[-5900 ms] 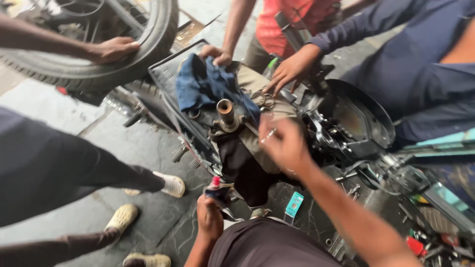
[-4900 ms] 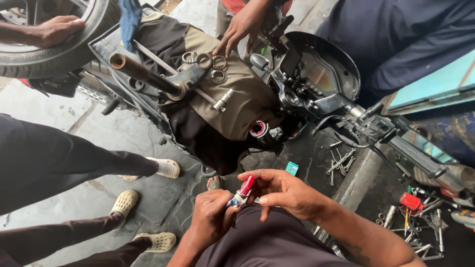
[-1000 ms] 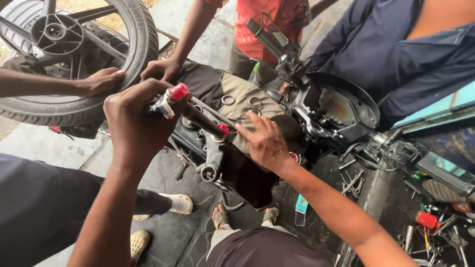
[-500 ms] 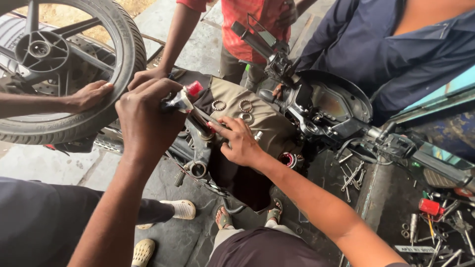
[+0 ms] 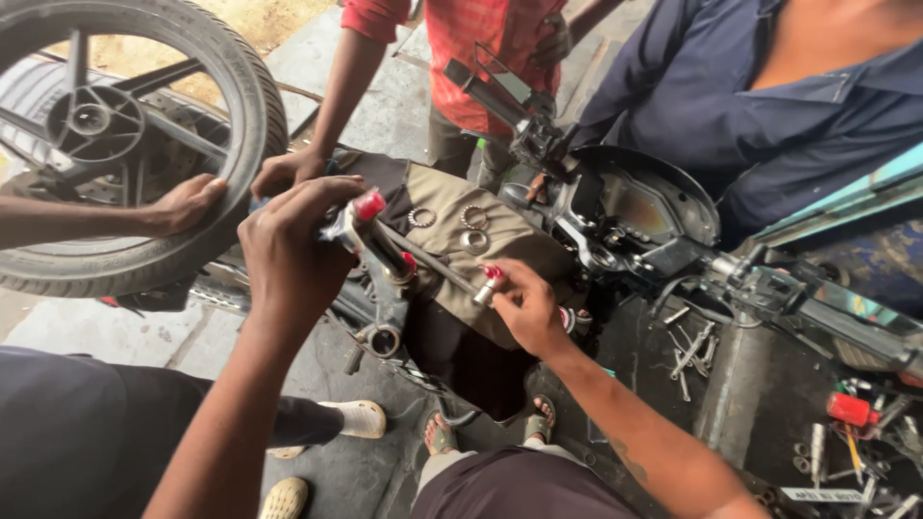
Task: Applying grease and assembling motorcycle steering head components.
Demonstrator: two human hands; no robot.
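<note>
Left hand (image 5: 288, 255) clenched round red-tipped fork tube (image 5: 370, 235), over the cloth (image 5: 500, 240) edge. Right hand (image 5: 524, 303) pinching a small red-capped part (image 5: 488, 284) just beside the rod (image 5: 428, 261). Hemmed in: wheel (image 5: 144, 144) left, handlebar (image 5: 538, 135) right; rings (image 5: 461, 221) near.

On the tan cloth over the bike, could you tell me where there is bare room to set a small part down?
Free patch: tan cloth between the three metal rings and the handlebar. Crowded around the rod, gripped by the left hand and right hand.
</note>
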